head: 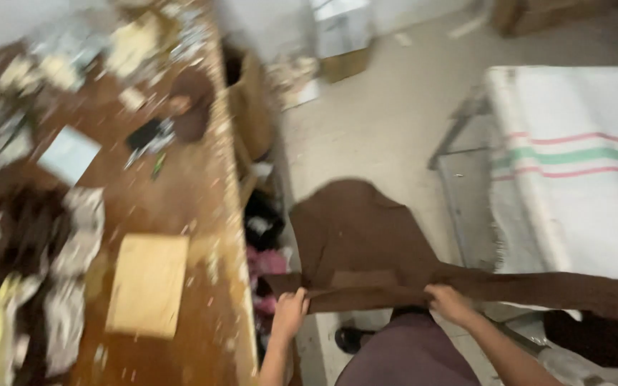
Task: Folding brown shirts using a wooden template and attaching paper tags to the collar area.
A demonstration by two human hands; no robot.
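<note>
I hold a piece of dark brown cloth [366, 239] spread out in front of me, above the floor. My left hand [290, 313] grips its lower left edge. My right hand [449, 302] pinches the folded lower edge near the middle. A long brown strip of the cloth stretches right, over the corner of a white blanket [581, 171] with pink and green stripes. The frame is blurred by motion.
A long wooden workbench [173, 207] on the left carries a tan board [148, 284], a pale blue sheet [69, 154], cloth scraps and small tools. Bags and pink scraps lie under its edge. A metal frame [459, 129] holds the blanket. Boxes stand at the back.
</note>
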